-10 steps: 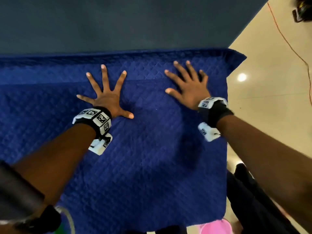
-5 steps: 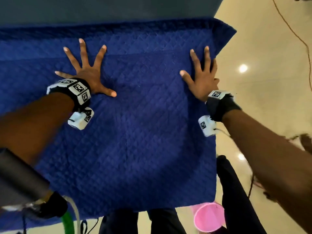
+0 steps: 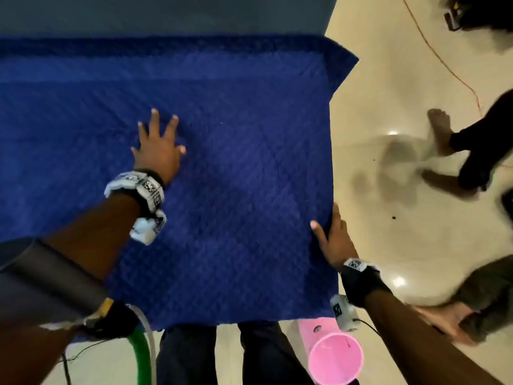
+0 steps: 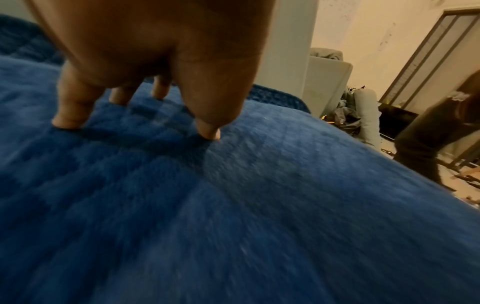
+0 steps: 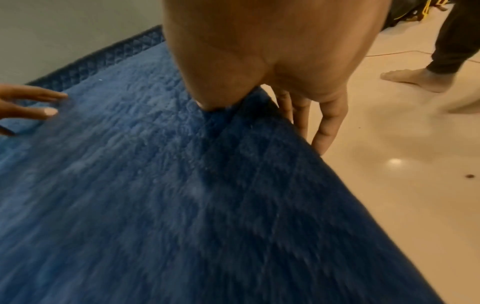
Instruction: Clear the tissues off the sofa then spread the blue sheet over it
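While the blue sheet (image 3: 222, 168) already lies over the whole seat of the sofa (image 3: 166, 12), reaching up to the grey backrest and hanging past the front edge, the person is at the smoothing stage. No tissues show anywhere on it, so I judge the clearing part done.

The left hand (image 3: 158, 151) rests flat on the middle of the sheet with its fingers (image 4: 70, 115) spread and the tips pressing into the quilted cloth. It grips nothing; my guess is that it pins the fabric so the sheet does not slide while the other side is tidied.

The right hand (image 3: 333, 243) sits at the sheet's right edge, well apart from the left. From the right wrist view the thumb lies on top of the cloth and the fingers (image 5: 327, 123) hang down over the side, fairly straight, so the edge runs between thumb and fingers. Whether it really pinches or only strokes the edge down I cannot tell; it looks placed to press the overhang against the sofa's end.

A pink bucket (image 3: 336, 359) stands on the floor (image 3: 388, 79) near the person's legs, just off the front right corner. Another person's bare foot (image 3: 438, 129) is on the tiles to the right, clear of the sofa.

What seems left is evening out the edge and corner.
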